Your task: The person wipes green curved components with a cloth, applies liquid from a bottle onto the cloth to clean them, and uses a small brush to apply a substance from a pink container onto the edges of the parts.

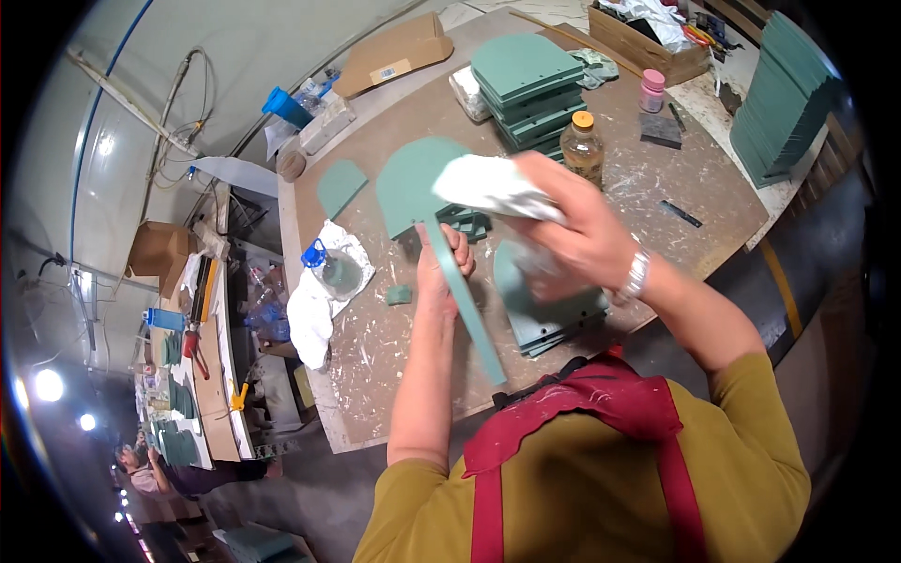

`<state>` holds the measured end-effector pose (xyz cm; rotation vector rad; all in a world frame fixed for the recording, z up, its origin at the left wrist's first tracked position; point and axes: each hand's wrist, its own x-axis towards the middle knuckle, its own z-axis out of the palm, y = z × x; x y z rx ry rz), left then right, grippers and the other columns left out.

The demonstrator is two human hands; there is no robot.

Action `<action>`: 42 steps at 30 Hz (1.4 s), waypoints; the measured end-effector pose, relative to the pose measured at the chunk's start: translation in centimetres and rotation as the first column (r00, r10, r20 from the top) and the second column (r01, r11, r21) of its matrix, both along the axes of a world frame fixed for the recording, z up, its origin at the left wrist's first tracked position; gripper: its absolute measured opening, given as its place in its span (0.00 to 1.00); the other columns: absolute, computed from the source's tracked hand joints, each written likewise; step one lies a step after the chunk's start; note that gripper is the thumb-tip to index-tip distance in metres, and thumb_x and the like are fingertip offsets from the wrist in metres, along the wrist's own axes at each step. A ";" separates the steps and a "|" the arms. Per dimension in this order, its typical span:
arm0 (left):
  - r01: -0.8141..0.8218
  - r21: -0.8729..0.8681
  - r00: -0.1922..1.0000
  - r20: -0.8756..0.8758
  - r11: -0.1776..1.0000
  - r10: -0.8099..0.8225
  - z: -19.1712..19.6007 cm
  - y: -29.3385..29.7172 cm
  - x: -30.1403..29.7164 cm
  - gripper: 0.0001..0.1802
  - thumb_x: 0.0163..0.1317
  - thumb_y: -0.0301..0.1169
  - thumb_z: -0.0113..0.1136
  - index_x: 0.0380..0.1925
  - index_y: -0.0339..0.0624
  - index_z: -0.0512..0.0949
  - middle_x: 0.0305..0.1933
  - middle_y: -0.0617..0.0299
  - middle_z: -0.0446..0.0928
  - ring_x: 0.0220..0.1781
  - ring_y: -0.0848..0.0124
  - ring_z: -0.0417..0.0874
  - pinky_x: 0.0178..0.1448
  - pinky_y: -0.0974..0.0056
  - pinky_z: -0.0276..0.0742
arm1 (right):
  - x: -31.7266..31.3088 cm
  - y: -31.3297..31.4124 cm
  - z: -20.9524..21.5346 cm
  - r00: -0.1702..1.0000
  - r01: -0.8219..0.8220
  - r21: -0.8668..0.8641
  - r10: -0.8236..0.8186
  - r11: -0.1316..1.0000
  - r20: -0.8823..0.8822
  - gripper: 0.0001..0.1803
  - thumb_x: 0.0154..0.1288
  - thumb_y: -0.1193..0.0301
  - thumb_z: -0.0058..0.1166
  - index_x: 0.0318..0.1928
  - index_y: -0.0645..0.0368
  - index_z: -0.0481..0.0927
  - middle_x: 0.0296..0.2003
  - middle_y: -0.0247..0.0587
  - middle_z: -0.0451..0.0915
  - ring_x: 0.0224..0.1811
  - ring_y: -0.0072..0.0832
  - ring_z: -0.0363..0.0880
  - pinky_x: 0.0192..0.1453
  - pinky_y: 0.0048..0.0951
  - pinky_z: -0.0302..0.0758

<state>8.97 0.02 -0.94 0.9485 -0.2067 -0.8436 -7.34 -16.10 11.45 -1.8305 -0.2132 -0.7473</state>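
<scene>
While the left hand (443, 258) grips 1 green arch-topped panel (418, 188) on edge above the worktop (657, 188), the right hand (572, 230) presses 1 white cloth (488, 186) against it. Nearby: 2 stacks of green panels (530, 84), 1 oil bottle (583, 145).

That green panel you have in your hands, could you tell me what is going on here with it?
A person at a paint-flecked workbench holds a green arch-topped panel on edge with the left hand. The right hand presses a white cloth against the panel's top. Similar green panels sit stacked at the back and under the hands, with a bottle of amber liquid nearby.
</scene>
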 end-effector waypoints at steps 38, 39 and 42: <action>-0.334 0.046 0.940 0.092 0.942 0.328 5.2 0.0 -1.2 0.22 0.70 0.50 0.46 0.45 0.41 0.73 0.38 0.62 0.74 0.40 0.69 0.77 0.46 0.64 0.77 | 2.3 7.5 -2.2 0.994 -0.098 0.063 0.094 0.993 0.063 0.13 0.61 0.78 0.46 0.47 0.64 0.71 0.42 0.49 0.68 0.47 0.43 0.69 0.53 0.33 0.68; -0.393 0.085 0.919 0.047 0.915 0.391 6.1 0.7 1.0 0.23 0.70 0.52 0.46 0.45 0.42 0.74 0.39 0.62 0.76 0.41 0.68 0.78 0.45 0.62 0.78 | 1.2 6.9 -2.8 0.980 -0.191 0.077 0.195 0.978 -0.039 0.12 0.60 0.79 0.47 0.46 0.64 0.71 0.41 0.48 0.69 0.46 0.42 0.70 0.52 0.33 0.68; -0.489 0.123 0.854 0.270 0.863 0.445 7.9 1.5 8.0 0.31 0.70 0.57 0.44 0.48 0.37 0.76 0.45 0.56 0.79 0.45 0.64 0.80 0.49 0.58 0.78 | -2.8 3.9 -6.0 0.886 -0.275 0.194 0.326 0.942 -0.330 0.11 0.64 0.77 0.50 0.46 0.65 0.72 0.39 0.44 0.72 0.44 0.34 0.72 0.51 0.30 0.69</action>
